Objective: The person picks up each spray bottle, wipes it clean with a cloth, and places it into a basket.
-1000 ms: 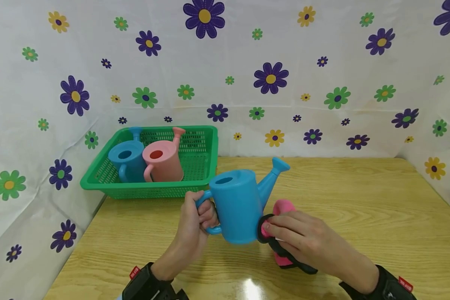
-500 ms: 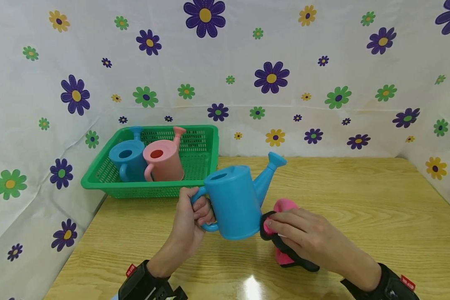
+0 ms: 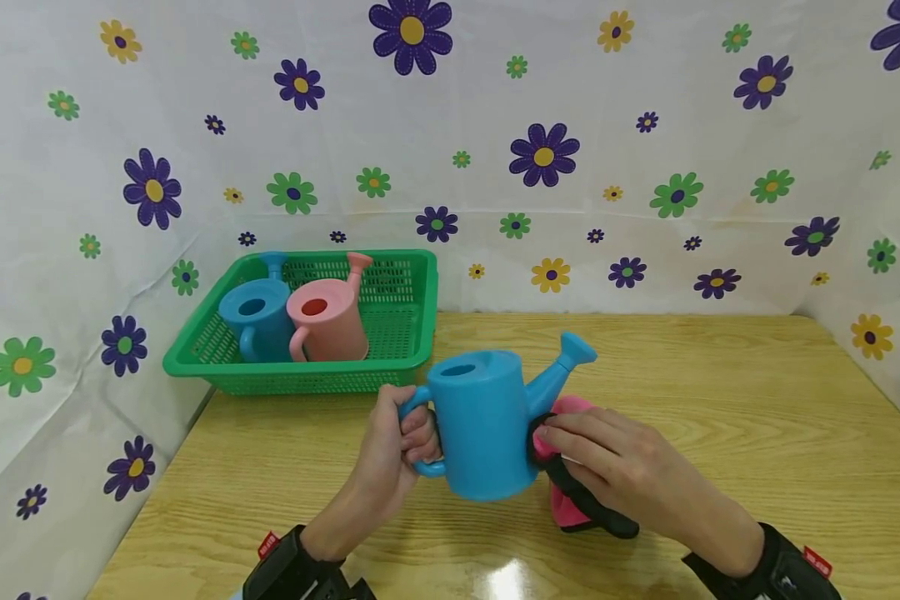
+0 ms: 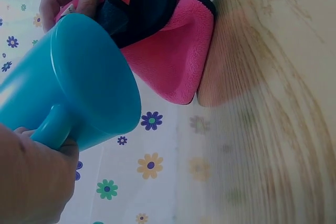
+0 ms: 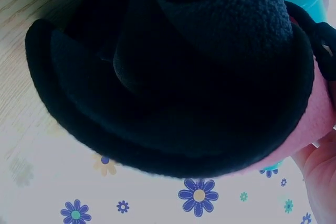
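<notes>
My left hand [image 3: 393, 450] grips the handle of a blue watering can [image 3: 483, 433] and holds it up over the table, its spout pointing right. A pink cloth with black edging [image 3: 566, 500] hangs from my right hand [image 3: 622, 462], pinched between thumb and fingers. The bunched cloth lies against the can's lower right side, below the spout. From the left wrist, the can's base [image 4: 97, 77] faces the camera, and the cloth's pink face [image 4: 173, 51] droops to the tabletop. Dark cloth [image 5: 199, 87] fills most of the right wrist view and hides much of the can.
A green basket [image 3: 322, 379] stands at the back left of the wooden table [image 3: 720, 417]. Inside it are another blue watering can [image 3: 266, 333] and a pink one [image 3: 333, 333]. A white flower-print sheet [image 3: 480, 100] hangs behind and along the sides.
The blue watering can rises slightly and tips, then comes lower and to the right, with its spout leaning further out. My right hand with the cloth stays nearly in place.
</notes>
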{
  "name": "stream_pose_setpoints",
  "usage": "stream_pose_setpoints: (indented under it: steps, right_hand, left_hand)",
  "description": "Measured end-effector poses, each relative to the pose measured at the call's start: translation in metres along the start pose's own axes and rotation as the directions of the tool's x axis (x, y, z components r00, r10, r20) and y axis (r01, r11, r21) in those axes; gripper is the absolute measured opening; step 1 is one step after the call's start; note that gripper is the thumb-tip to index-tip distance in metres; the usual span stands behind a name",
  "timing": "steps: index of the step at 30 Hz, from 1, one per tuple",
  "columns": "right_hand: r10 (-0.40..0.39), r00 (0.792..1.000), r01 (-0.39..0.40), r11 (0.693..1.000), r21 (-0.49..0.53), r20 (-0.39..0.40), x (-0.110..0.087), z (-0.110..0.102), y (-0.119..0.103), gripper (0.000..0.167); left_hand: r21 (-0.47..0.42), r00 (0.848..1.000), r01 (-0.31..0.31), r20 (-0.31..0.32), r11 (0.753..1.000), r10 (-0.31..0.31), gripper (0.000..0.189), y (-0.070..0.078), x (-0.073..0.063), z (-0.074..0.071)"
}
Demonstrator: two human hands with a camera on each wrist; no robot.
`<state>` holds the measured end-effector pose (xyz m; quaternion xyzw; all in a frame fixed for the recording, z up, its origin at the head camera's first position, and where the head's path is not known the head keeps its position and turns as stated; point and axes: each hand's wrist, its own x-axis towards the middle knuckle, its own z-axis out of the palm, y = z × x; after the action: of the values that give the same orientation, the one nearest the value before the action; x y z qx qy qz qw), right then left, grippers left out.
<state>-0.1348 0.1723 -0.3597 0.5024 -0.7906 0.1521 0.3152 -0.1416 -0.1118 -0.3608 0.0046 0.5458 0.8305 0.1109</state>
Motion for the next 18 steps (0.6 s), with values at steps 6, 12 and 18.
stream_pose_setpoints:
  steps: [6, 12, 18]
  right_hand:
    - [0.016, 0.999, -0.016, 1.0, -0.007, -0.035, 0.0, -0.001, 0.001, 0.044]
    - [0.065, 0.992, -0.063, 0.998, 0.019, -0.106, 0.002, -0.002, 0.0, 0.042]
    - [0.155, 0.975, -0.155, 0.988, 0.014, -0.158, 0.002, -0.003, -0.001, 0.045]
  left_hand:
    - [0.034, 1.0, 0.024, 0.018, 0.999, -0.025, 0.044, -0.004, -0.001, 0.002]
    - [0.102, 0.999, 0.038, 0.023, 0.994, -0.041, 0.044, -0.007, -0.003, 0.008]
    - [0.144, 0.996, 0.087, 0.021, 0.986, -0.091, 0.043, -0.012, -0.003, 0.012]
